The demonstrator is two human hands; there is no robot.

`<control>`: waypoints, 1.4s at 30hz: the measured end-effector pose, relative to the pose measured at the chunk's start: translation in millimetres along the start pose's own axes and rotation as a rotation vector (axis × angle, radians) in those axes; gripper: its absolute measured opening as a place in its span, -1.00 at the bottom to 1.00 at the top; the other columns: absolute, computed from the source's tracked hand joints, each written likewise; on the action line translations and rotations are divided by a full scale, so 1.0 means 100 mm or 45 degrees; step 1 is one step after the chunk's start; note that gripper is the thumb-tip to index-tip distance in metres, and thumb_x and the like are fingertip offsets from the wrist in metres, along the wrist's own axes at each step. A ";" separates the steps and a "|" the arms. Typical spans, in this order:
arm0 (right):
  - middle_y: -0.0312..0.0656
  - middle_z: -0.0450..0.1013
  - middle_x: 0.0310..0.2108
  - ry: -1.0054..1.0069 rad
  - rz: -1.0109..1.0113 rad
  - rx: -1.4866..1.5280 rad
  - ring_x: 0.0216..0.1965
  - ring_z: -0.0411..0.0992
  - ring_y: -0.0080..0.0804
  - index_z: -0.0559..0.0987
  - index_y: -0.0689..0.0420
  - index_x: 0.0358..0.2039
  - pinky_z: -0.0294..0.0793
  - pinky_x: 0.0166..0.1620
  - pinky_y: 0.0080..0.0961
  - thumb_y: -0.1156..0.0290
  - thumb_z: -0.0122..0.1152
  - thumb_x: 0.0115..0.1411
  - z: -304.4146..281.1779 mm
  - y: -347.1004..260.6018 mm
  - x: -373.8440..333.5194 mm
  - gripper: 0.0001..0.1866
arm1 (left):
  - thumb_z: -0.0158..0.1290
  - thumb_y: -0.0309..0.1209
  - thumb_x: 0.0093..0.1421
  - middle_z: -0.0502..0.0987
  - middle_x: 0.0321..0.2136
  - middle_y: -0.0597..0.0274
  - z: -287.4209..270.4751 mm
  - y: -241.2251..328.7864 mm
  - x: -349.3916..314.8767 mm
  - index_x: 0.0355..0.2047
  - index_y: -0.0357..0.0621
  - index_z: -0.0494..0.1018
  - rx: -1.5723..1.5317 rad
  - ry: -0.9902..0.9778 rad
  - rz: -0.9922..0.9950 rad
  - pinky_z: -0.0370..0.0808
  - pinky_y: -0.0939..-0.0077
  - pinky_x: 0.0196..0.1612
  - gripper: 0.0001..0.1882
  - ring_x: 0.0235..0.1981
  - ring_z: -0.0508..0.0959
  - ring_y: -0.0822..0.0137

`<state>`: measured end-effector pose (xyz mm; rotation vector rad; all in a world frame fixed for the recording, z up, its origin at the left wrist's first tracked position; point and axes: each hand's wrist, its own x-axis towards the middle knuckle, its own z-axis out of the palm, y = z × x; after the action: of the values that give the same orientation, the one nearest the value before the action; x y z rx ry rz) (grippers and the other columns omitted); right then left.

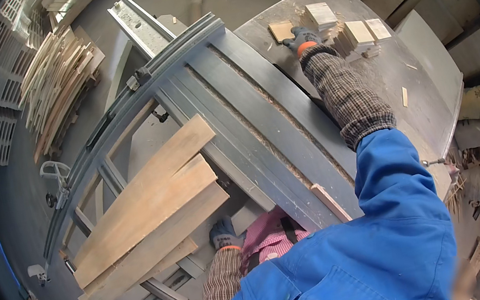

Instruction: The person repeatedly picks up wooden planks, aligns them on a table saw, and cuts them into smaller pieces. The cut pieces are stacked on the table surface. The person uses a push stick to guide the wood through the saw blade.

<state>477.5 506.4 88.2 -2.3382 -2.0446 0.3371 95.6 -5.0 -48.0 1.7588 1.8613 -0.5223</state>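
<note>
At the far side of the saw table, my right hand [300, 38], in a grey glove with an orange cuff, has its thumb and fingers at the near right corner of a small flat wooden block [281, 31]. The block rests on the grey tabletop. Right beside this hand stand stacks of pale cut wooden blocks [321, 15]. My left hand [224, 233], gloved the same way, is low near my body, beside the ends of several long wooden boards [148, 211]. Its fingers are bunched in shadow, and how they are bent is unclear.
The grey sliding saw table [259, 114] has long slots with sawdust in them. A thin wood strip [330, 201] lies on its near end. A metal rail [138, 26] sticks out at the far left. Stacked boards [58, 85] stand left; sacks [477, 108] lie right.
</note>
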 end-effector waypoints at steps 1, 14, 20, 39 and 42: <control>-0.03 0.42 0.20 -0.012 0.004 -0.025 0.25 0.35 -0.11 0.49 0.05 0.20 0.32 0.30 -0.25 -0.20 0.22 0.17 0.05 -0.05 0.11 -0.27 | 0.25 0.24 -0.04 0.45 0.00 -0.01 -0.02 0.01 0.04 0.13 -0.07 0.26 -0.010 -0.066 -0.037 0.40 0.15 0.11 -0.11 0.05 0.48 0.05; 0.03 0.46 0.14 0.036 -0.090 -0.136 0.12 0.47 -0.04 0.35 0.03 0.29 0.48 0.13 -0.14 0.27 0.16 0.20 0.31 -0.09 1.04 -0.39 | 0.25 0.36 -0.18 0.51 -0.12 -0.01 -0.08 0.11 0.25 0.04 -0.06 0.33 0.026 -0.080 -0.048 0.46 0.07 0.01 -0.05 -0.08 0.55 0.00; 0.13 0.56 -0.10 0.302 -0.233 0.440 0.01 0.53 0.05 0.47 0.02 0.15 0.49 0.11 -0.18 0.32 0.05 0.17 0.37 0.12 0.92 -0.51 | 0.28 0.30 -0.15 0.49 -0.08 -0.01 -0.08 0.03 0.32 0.06 -0.05 0.33 -0.066 -0.241 -0.135 0.43 0.06 0.07 -0.08 -0.01 0.52 0.01; 0.03 0.24 0.30 -0.254 -0.027 -0.274 0.35 0.18 0.03 0.13 0.00 0.42 0.24 0.33 -0.07 -0.33 0.39 -0.12 0.11 -0.44 0.30 0.19 | 0.24 0.25 -0.10 0.49 -0.08 -0.03 -0.10 0.06 0.30 0.09 -0.02 0.33 -0.108 -0.195 -0.088 0.43 0.04 0.05 -0.14 -0.02 0.53 0.00; 0.06 0.32 0.24 -0.200 -0.085 -0.193 0.30 0.26 0.01 0.19 -0.09 0.41 0.28 0.30 -0.14 -0.28 0.44 -0.12 0.00 -0.42 0.39 0.14 | 0.24 0.26 -0.10 0.50 -0.09 -0.04 -0.12 0.07 0.29 0.07 -0.01 0.33 -0.102 -0.197 -0.096 0.44 0.03 0.03 -0.14 -0.03 0.53 0.00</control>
<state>441.1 550.8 89.1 -2.3906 -2.2906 0.3890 101.1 25.8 -55.1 1.5563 1.8204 -0.5867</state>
